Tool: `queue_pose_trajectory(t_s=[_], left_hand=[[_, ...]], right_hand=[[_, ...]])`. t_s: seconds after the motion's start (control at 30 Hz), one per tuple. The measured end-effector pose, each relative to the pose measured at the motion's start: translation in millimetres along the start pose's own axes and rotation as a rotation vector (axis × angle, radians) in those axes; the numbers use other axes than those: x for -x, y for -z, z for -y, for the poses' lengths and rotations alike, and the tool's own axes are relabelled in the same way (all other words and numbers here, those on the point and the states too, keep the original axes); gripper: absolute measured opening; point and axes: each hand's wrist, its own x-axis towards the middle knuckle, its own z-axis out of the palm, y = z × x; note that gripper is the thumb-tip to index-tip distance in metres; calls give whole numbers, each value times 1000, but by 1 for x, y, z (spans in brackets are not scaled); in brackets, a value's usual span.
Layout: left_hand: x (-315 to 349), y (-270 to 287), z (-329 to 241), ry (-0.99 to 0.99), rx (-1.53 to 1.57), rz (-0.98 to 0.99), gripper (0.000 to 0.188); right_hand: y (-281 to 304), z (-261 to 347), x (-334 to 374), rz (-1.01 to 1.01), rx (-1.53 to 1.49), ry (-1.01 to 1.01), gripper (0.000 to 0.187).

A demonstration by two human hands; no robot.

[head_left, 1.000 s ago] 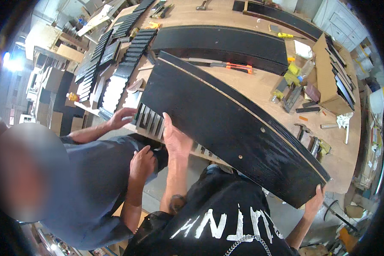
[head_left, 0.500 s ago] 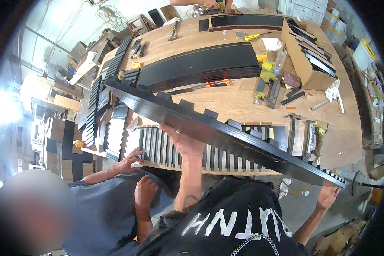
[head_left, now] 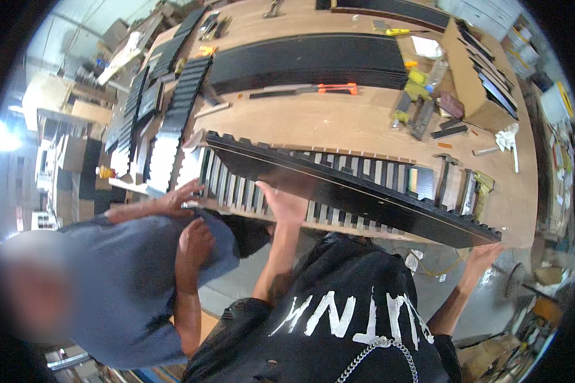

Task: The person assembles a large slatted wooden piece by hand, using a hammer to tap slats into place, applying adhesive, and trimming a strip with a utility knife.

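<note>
Left hand [head_left: 287, 207]: clasped the lower edge of a long black board [head_left: 364, 203] at the view's centre; set with thumb apart on the near side, with fingertips hidden. Right hand [head_left: 484, 258]: located at four o'clock, closed about the board's right lower corner, with fingers together; thumb not clear. Black board: held tilted between both hands, from ten o'clock down to four; notched along the upper edge, smooth on the near face.

Surroundings, left to right. Co-worker [head_left: 128, 281], grey-blue shirt: positioned at eight o'clock; reached one hand [head_left: 184, 196] near a rack's left end at nine and kept the other bent in close to the body. Notched black strips [head_left: 188, 89]: laid out in rows between ten and eleven. Slatted rack [head_left: 236, 187], dark and pale: lay behind and partly hidden by the held board. Wooden table [head_left: 281, 118]: spread beneath these. Stack of black boards [head_left: 300, 57]: set at twelve. Orange-handled tool [head_left: 338, 89], long dark blade: placed at one, just in front of the stack. Yellow screwdriver [head_left: 399, 32]: lay at one, farther back. Hammer [head_left: 443, 179]: rested at three, just beside the rack. Cardboard box [head_left: 469, 92]: stood at two, packed with strips.
</note>
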Motion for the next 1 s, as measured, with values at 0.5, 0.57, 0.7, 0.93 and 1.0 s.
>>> queue_pose_trajectory(t_s=[0.5,0.57,0.7,0.93,1.0], left_hand=[[26,83,-17,402,-483,-203,112],[36,73,-40,280,-821,-224,105],[61,5,-73,-617,-1694,-426,20],[36,-20,-82,-923,-2180,475,39],[30,-22,-85,-932,-2118,486,38]], right_hand=[[-92,-20,-75,232,-149,-12,26],[-91,-27,-85,228,-134,12,28],[-95,-29,-85,199,-119,30,30],[-123,-13,-47,140,-79,-9,19],[-120,-9,-44,202,36,138,20]])
